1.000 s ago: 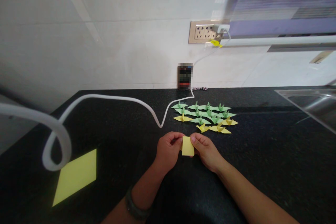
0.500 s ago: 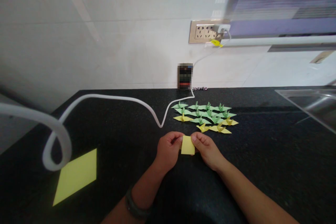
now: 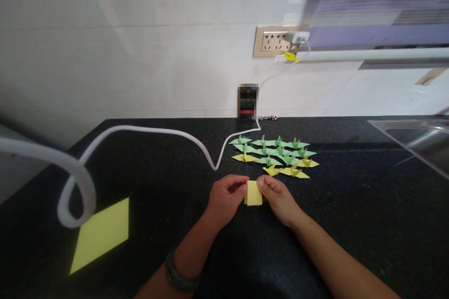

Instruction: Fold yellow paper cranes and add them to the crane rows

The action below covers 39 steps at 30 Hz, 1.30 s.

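Between my hands is a small folded yellow paper square (image 3: 254, 194), held above the dark countertop, with a second layer showing along its left edge. My left hand (image 3: 226, 198) pinches that left edge between thumb and fingers. On the other side my right hand (image 3: 278, 197) grips the right edge, its thumb lying on the front. The fingertips behind the paper are hidden. Just beyond my hands, several green paper cranes (image 3: 280, 150) stand in rows. Several yellow paper cranes (image 3: 293, 172) sit mostly along the near side of the group.
A yellow paper sheet (image 3: 103, 236) lies on the countertop (image 3: 157, 173) at left. A white cable (image 3: 175, 131) loops across the left side. Against the wall stands a blurred-out phone-like device (image 3: 248, 102), below a wall socket (image 3: 271, 41). A metal sink (image 3: 417, 135) is at right.
The folded paper has shifted slightly right, and its layers now show apart at the left edge. My left fingers have moved a little with it; the right hand is nearly still.
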Motion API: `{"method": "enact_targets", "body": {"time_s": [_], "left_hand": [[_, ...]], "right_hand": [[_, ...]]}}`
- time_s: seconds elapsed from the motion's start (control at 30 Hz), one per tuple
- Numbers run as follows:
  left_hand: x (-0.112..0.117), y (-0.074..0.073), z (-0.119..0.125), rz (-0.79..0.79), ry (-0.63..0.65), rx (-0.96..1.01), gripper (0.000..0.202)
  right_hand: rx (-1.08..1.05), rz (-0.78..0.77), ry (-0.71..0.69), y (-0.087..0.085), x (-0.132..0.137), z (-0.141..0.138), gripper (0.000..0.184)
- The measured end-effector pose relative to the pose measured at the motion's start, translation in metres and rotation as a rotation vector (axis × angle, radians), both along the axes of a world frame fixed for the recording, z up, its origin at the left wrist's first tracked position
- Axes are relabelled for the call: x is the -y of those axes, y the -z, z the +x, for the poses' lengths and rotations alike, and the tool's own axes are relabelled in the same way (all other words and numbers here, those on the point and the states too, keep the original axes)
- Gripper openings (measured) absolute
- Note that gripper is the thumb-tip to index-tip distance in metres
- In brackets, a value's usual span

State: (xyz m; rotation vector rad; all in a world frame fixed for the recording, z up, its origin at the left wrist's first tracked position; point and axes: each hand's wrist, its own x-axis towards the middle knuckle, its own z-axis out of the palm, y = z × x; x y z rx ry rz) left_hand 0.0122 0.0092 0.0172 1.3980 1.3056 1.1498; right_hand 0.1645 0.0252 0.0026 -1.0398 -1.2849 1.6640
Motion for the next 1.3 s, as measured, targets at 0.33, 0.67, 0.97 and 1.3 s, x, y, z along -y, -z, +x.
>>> {"method": "enact_targets", "body": {"time_s": [0.33,0.67,0.97,1.3], "left_hand": [[0.001,-0.004,0.000,0.032,-0.034,-0.137,0.019],[0.002,-0.010,0.001,0.064,0.004,-0.174,0.021],[0.003,-0.009,0.003,0.057,0.009,-0.071,0.017],[0.002,-0.010,0.003,0.069,0.008,-0.100,0.017]], "right_hand": [[0.123,0.131,0.009,0.003,-0.003,0.003,0.028],[0.141,0.124,0.015,0.002,-0.002,0.003,0.030],[0.136,0.115,0.008,0.000,-0.002,0.004,0.030],[0.125,0.114,-0.001,-0.002,-0.002,0.004,0.029]]}}
